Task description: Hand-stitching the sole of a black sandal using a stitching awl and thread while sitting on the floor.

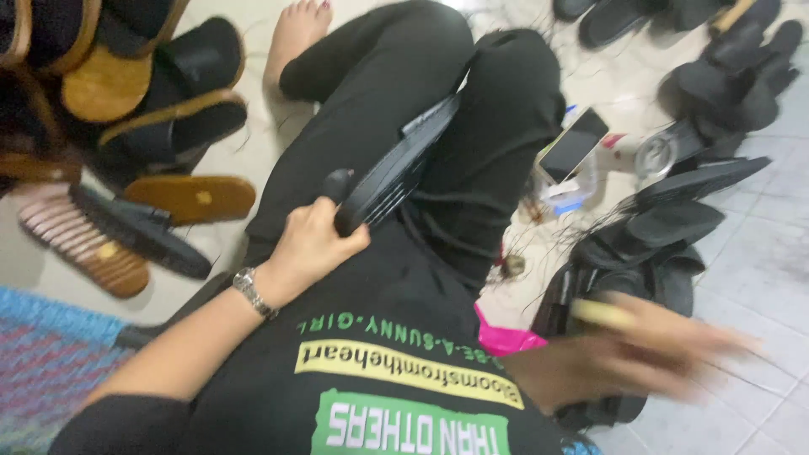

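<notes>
Hands: left hand [310, 243] clamped on black sole [396, 167]; right hand [624, 350] blurred, grip unclear, over open tile floor [758, 261].

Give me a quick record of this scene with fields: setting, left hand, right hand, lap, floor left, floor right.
setting: person seated on a tiled floor, seen from above
left hand: left hand grips the heel end of a black sandal; wristwatch on that wrist
right hand: right hand blurred, low at the person's right side, seems to hold a small yellowish object
lap: sandal lies across black trousers
floor left: tan and black sandals, striped mat
floor right: heap of black sandal parts, phone
</notes>
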